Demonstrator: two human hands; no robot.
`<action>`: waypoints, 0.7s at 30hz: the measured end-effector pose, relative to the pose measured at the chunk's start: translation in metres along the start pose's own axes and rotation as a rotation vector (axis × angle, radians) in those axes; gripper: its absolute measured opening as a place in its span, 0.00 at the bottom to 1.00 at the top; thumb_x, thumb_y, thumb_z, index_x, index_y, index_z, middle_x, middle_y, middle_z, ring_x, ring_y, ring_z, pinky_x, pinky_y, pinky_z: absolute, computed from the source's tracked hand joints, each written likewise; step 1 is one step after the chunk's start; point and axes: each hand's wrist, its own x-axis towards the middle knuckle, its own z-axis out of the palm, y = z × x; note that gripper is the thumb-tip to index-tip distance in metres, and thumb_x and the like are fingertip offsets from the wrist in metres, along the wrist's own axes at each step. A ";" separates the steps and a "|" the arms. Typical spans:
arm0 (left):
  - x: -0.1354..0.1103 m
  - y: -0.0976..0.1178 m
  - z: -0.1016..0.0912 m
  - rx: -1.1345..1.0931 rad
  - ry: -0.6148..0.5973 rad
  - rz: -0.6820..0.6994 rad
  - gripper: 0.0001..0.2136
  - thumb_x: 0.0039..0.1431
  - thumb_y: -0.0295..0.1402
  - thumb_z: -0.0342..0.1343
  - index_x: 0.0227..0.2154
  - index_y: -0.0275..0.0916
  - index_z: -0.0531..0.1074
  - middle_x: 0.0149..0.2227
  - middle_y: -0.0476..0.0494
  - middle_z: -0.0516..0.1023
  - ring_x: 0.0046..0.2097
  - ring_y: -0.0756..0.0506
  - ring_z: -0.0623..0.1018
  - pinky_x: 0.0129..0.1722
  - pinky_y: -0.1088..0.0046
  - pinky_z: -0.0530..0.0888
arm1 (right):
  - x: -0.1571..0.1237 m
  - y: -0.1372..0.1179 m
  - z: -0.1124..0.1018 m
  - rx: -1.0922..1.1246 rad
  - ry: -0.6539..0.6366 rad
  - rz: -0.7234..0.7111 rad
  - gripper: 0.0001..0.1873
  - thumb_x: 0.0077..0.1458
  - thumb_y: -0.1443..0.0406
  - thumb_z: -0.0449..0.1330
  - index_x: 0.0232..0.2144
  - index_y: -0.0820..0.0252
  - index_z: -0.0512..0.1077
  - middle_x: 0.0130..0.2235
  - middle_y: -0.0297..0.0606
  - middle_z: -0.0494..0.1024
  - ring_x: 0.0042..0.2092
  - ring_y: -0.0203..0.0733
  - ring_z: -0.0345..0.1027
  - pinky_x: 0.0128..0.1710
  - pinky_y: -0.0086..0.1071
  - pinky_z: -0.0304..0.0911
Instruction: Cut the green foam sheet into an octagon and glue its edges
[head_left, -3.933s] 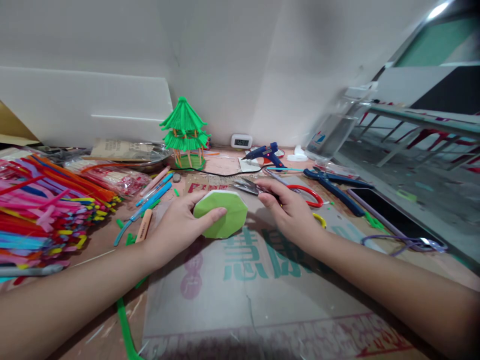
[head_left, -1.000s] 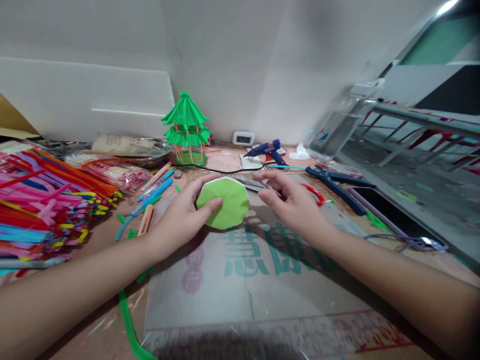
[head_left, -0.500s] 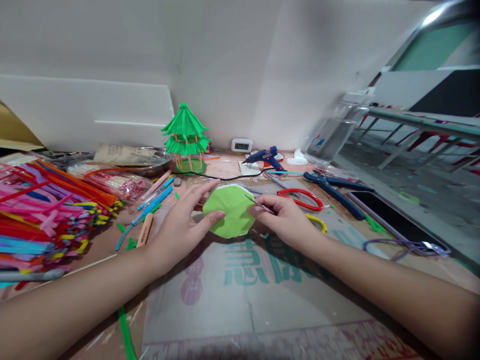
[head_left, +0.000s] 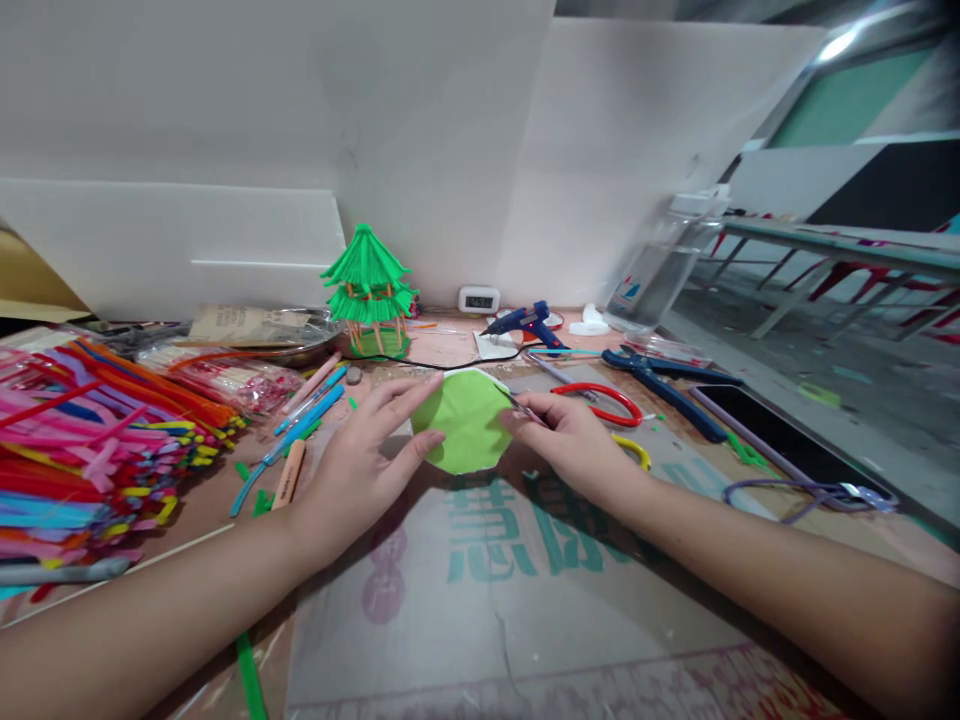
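Note:
A light green, many-sided disc (head_left: 466, 425) with a thin white edge is held up above the plastic-covered work surface. My left hand (head_left: 367, 455) grips its left side, thumb on the face and fingers along the rim. At the right edge my right hand (head_left: 566, 435) pinches a slim, pointed metal tool (head_left: 517, 402), which looks like tweezers. The tool's tip lies against the disc's upper right; my fingers cover the rest of it. Behind the disc stands a small green pagoda model (head_left: 367, 290) with layered roofs and thin wooden posts.
Bundles of coloured pipe cleaners (head_left: 90, 440) fill the left. At the back are a glue gun (head_left: 525, 320) and a small digital clock (head_left: 478, 299). Red-handled scissors (head_left: 611, 400), blue pliers (head_left: 671, 390), a phone (head_left: 780, 435) and a water bottle (head_left: 656, 265) lie or stand rightward.
The camera view has tilted slightly upward, so background things sit lower. The disc has turned a little between my hands. Both hands keep nearly the same grip.

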 end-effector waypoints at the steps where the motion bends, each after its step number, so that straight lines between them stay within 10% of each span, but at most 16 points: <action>1: 0.000 0.000 0.000 -0.006 0.006 0.017 0.22 0.65 0.33 0.55 0.61 0.49 0.63 0.58 0.43 0.70 0.59 0.44 0.70 0.60 0.60 0.68 | 0.000 0.000 0.000 0.006 -0.006 0.005 0.14 0.48 0.54 0.61 0.26 0.59 0.71 0.20 0.25 0.60 0.22 0.30 0.48 0.20 0.27 0.44; 10: -0.001 -0.001 0.001 -0.017 0.011 0.057 0.17 0.66 0.29 0.52 0.56 0.48 0.68 0.55 0.43 0.71 0.58 0.44 0.71 0.58 0.58 0.70 | 0.001 0.001 0.000 0.032 -0.005 0.019 0.17 0.47 0.51 0.63 0.28 0.60 0.72 0.22 0.26 0.62 0.22 0.31 0.51 0.20 0.27 0.48; 17: 0.004 0.002 0.005 -0.377 -0.005 -0.371 0.26 0.62 0.36 0.56 0.62 0.40 0.60 0.52 0.38 0.75 0.44 0.45 0.78 0.41 0.68 0.78 | 0.003 0.010 0.000 0.031 -0.035 -0.012 0.20 0.50 0.49 0.62 0.29 0.60 0.70 0.22 0.26 0.62 0.22 0.30 0.52 0.20 0.26 0.50; 21: 0.011 -0.007 -0.003 -0.334 -0.055 -0.394 0.19 0.64 0.38 0.53 0.56 0.39 0.68 0.53 0.39 0.76 0.49 0.42 0.77 0.49 0.63 0.75 | 0.009 0.014 -0.009 -0.156 0.016 -0.160 0.21 0.59 0.50 0.55 0.44 0.59 0.71 0.35 0.36 0.75 0.33 0.39 0.69 0.31 0.32 0.65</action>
